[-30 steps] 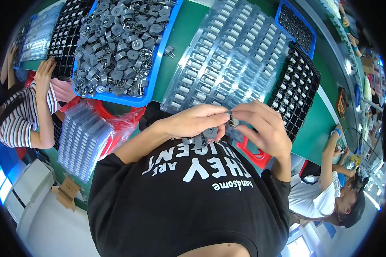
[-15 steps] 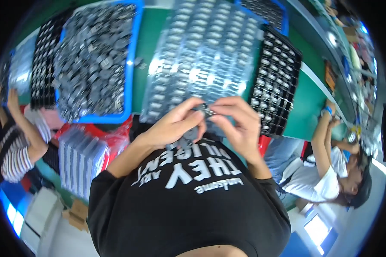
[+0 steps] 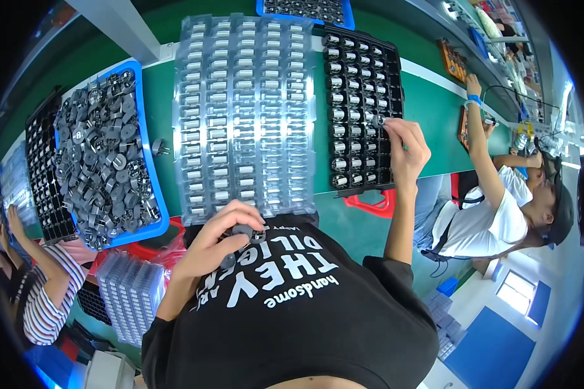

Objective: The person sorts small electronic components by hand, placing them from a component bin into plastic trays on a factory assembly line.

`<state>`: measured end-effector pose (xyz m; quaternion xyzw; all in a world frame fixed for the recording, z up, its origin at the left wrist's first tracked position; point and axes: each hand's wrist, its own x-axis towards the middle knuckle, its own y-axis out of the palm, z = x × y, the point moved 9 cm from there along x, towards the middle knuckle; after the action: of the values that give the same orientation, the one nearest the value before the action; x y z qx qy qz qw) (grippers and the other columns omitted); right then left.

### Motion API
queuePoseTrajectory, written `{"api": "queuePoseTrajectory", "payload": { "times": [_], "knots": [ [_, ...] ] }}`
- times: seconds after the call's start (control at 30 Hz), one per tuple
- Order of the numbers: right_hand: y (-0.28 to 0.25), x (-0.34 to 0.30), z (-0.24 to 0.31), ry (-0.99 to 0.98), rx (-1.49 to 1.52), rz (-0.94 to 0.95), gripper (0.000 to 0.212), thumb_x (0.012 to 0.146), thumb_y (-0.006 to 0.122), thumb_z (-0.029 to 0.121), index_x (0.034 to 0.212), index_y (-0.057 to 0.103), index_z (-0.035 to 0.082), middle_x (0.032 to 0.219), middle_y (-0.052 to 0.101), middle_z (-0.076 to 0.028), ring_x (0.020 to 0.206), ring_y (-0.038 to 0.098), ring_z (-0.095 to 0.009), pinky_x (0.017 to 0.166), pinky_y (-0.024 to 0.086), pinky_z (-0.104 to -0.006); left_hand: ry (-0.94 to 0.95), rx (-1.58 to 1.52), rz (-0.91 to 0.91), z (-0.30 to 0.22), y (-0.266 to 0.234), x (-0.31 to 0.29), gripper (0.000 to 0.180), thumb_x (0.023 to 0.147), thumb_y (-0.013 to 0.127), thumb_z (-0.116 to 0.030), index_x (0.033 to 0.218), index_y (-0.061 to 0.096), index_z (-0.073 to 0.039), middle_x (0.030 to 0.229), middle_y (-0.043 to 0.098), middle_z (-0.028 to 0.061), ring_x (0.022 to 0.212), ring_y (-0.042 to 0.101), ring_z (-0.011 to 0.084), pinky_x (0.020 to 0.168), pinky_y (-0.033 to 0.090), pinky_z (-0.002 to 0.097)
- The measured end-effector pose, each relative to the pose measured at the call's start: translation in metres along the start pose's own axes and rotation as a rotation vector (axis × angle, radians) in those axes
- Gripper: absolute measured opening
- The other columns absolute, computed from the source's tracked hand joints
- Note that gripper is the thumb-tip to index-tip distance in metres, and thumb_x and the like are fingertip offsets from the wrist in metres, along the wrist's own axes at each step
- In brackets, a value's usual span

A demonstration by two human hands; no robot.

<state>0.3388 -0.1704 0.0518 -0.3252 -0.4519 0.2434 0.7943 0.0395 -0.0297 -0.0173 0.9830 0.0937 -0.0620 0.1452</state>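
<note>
My left hand (image 3: 207,249) is curled near my shirt front, holding several dark grey round parts (image 3: 243,230) with metal pieces on them. My right hand (image 3: 409,146) reaches over the right side of a black compartment tray (image 3: 398,78), thumb and fingers pinched on a small part (image 3: 379,121) at the tray's cells. Rows of shiny silver pieces sit in that tray. Between my hands, farther forward, lies a clear plastic tray (image 3: 310,129) with columns of small silver cylinders. Whether the pinched part touches its cell is hard to tell.
To the left stands a blue bin (image 3: 157,194) heaped with grey round parts; one loose part (image 3: 160,148) lies beside it. Another blue bin (image 3: 350,14) is at the back. Stacked clear trays (image 3: 130,298) stand lower left. Co-workers sit on both sides, one in white (image 3: 480,227).
My hands have parted: the right moved right and forward to the black tray with a part, the left drew down and left with its handful. The view has shifted.
</note>
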Motion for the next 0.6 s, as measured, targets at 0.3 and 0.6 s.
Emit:
{"api": "queuePoseTrajectory", "payload": {
  "times": [0.3,0.6],
  "knots": [
    [0.006,-0.007,-0.042,-0.119,-0.145,0.126,0.014,0.077,0.073,-0.006,0.089,0.07,0.001,0.092,0.071,-0.009,0.082,0.066,-0.024,0.071,0.053,-0.032,-0.066,-0.172,0.0,0.01,0.014,0.002,0.022,0.093,0.061,-0.011,0.113,0.062,0.001,0.116,0.062,0.0144,0.114,0.058,0.0233,0.101,0.042,0.0369],
    [0.022,-0.015,-0.04,-0.203,-0.223,0.166,0.015,0.078,0.072,-0.005,0.091,0.07,0.002,0.093,0.07,-0.007,0.085,0.064,-0.025,0.075,0.054,-0.034,-0.215,-0.325,-0.233,0.032,0.013,0.0,0.019,0.096,0.062,-0.014,0.108,0.061,0.0,0.095,0.065,0.0133,0.081,0.066,0.0209,0.069,0.054,0.0296]
  ]
}}
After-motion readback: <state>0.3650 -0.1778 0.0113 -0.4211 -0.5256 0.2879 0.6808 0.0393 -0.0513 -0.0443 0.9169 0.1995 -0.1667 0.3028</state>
